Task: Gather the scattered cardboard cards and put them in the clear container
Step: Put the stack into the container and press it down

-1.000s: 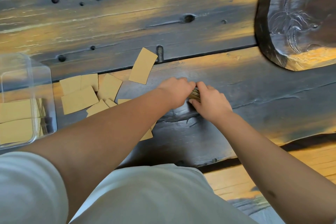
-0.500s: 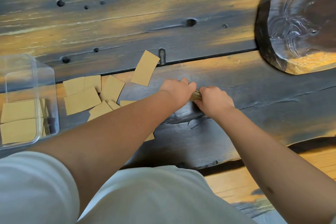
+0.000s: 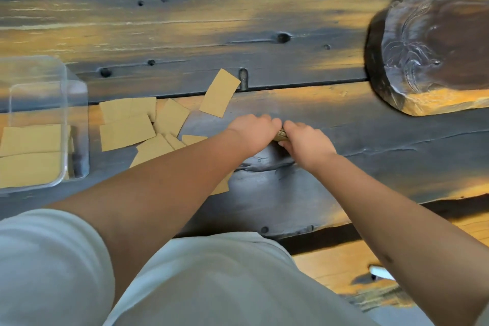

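Head view, nearest first: my pale shirt (image 3: 211,286) fills the bottom edge, and both bare forearms reach from it toward the middle of the dark wooden table (image 3: 264,21). My left hand (image 3: 252,133) and right hand (image 3: 308,140) meet knuckle to knuckle at the centre, fingers curled inward, pinching a small stack of cards (image 3: 280,135) between them; only its ridged edge shows in the gap, so I cannot tell how many it holds. A corner of one more card (image 3: 222,186) pokes out from under my left forearm at about 7 o'clock from the hands.

At 9 o'clock from my hands lie the scattered cardboard cards (image 3: 127,132), overlapping one another flat on the wood, with a single tilted card (image 3: 219,92) apart from them at 11 o'clock. Further left, at the table's 9 o'clock edge, stands the clear container (image 3: 76,119), with several cards (image 3: 30,156) lying flat inside. Far off at 2 o'clock rests a dark carved wooden slab (image 3: 434,50).
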